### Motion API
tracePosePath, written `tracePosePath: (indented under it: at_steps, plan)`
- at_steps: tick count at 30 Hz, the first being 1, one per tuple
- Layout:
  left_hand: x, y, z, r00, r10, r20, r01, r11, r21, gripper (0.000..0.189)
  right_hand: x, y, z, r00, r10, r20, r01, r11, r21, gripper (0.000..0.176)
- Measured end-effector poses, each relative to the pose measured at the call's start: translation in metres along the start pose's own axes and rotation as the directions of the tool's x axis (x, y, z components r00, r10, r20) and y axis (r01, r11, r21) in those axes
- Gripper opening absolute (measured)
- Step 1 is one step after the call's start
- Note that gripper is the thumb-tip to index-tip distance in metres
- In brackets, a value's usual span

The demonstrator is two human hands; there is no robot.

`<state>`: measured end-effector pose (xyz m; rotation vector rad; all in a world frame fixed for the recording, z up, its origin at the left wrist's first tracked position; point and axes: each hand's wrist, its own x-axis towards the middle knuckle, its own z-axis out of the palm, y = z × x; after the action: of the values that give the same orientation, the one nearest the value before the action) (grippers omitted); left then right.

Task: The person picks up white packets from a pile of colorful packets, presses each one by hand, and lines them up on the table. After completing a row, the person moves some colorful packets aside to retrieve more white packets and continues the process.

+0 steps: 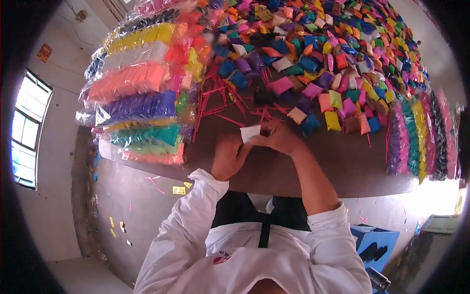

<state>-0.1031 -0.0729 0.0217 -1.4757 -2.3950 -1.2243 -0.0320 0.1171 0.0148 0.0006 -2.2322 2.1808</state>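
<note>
A small white packet (250,133) is held up over the brown table (274,171), near its front edge. My right hand (278,139) pinches the packet's right side between thumb and fingers. Against its left side, my left hand (229,156) is closed, its thumb at the packet's lower edge. Some left fingers are blurred or hidden behind the palm. Just beyond my hands lie thin pink sticks (223,105) in a loose scatter, with a dark packet (264,97) among them.
A large heap of small colourful packets (338,63) covers the back of the table. Clear bags of packets sorted by colour (137,83) are stacked high at left, and more bags (421,137) stand at right. A blue box (379,242) sits below the table at right.
</note>
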Motion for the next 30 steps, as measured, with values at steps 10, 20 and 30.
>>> tracePosePath:
  at_steps: [10, 20, 30]
  plan:
    - [-0.001, 0.004, 0.000, 0.999, 0.038, -0.037, -0.038, 0.999, -0.001, 0.016, 0.001, 0.001, 0.012, 0.999, 0.009, -0.038, -0.007, 0.998, 0.056, 0.034]
    - [-0.006, 0.001, 0.001, 1.000, 0.008, -0.014, -0.007, 0.996, 0.087, 0.025, 0.003, 0.008, 0.013, 0.995, -0.056, -0.083, 0.056, 0.998, -0.009, 0.033]
    - [-0.011, -0.001, 0.009, 0.989, 0.126, -0.074, -0.114, 0.981, 0.154, 0.018, 0.006, 0.004, 0.016, 0.907, -0.091, -0.411, 0.088, 0.996, -0.027, 0.036]
